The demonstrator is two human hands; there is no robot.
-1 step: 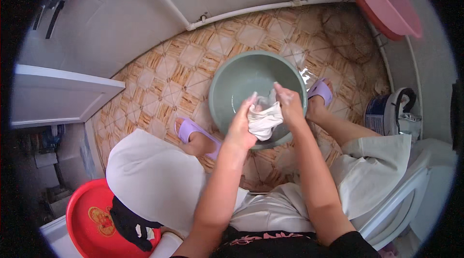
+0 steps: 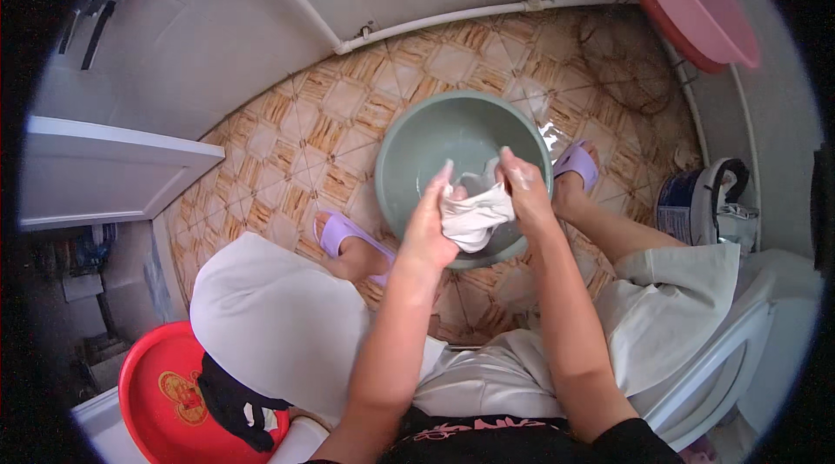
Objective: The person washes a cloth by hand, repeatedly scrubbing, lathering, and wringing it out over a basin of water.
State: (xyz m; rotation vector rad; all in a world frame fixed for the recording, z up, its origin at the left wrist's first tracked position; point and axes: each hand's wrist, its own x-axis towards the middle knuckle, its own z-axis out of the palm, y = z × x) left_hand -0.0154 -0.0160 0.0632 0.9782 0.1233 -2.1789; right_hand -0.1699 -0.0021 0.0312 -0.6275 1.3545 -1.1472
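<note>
Both hands hold a small wet white cloth (image 2: 472,222) over the near part of a grey-green basin (image 2: 402,129). My left hand (image 2: 430,226) grips its left side, thumb pointing up and away. My right hand (image 2: 524,190) is closed on the right side of the cloth. Whitish suds show on the fingers. The cloth hangs in folds between the hands; whether it is a sock or another garment cannot be made out. A little water seems to glint in the basin, which stands on the tiled floor between my feet.
Purple slippers (image 2: 345,238) are on my feet, either side of the basin. A red basin (image 2: 152,377) with dark clothing (image 2: 228,403) stands at lower left. Pink basins (image 2: 696,3) hang at upper right. A tub-shaped container (image 2: 683,203) stands at right, and a white cabinet door (image 2: 113,168) juts in at left.
My hands have drawn slightly apart, the left shifting a little left and the right a little right. The cloth between them is stretched somewhat wider.
</note>
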